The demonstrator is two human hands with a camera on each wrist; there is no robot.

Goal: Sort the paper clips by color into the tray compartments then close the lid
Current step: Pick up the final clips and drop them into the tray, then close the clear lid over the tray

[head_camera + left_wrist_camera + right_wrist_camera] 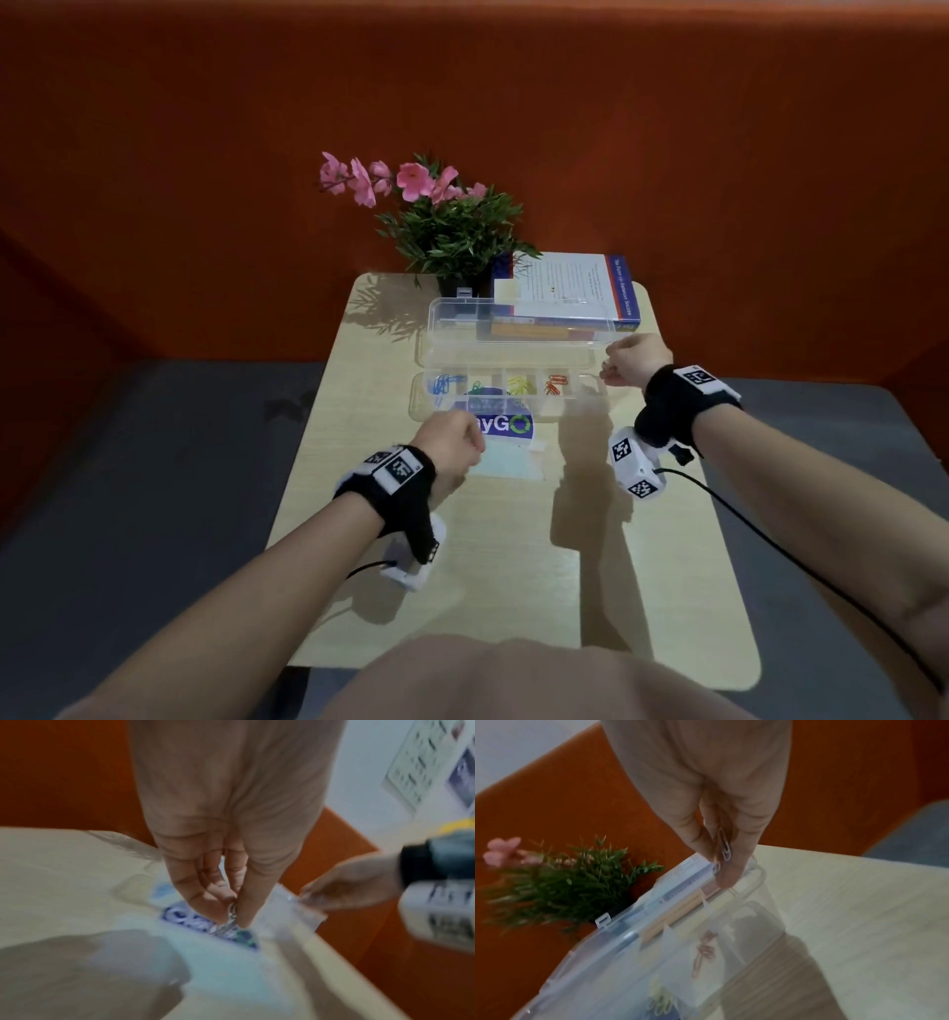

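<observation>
The left hand (231,821) pinches silver wire paper clips (230,918) between its fingers (205,898) above the blue label. The clear plastic tray (513,401) sits mid-tabletop (513,565), lid (513,329) upright. The right hand (706,791) pinches one silver clip (725,846) over the tray's right end.

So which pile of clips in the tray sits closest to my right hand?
The orange clips, in the filled compartment farthest right of the tray, nearest your right hand. The yellow, green and blue piles lie further left.

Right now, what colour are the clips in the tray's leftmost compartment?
Blue clips; the head view shows them best.
</observation>
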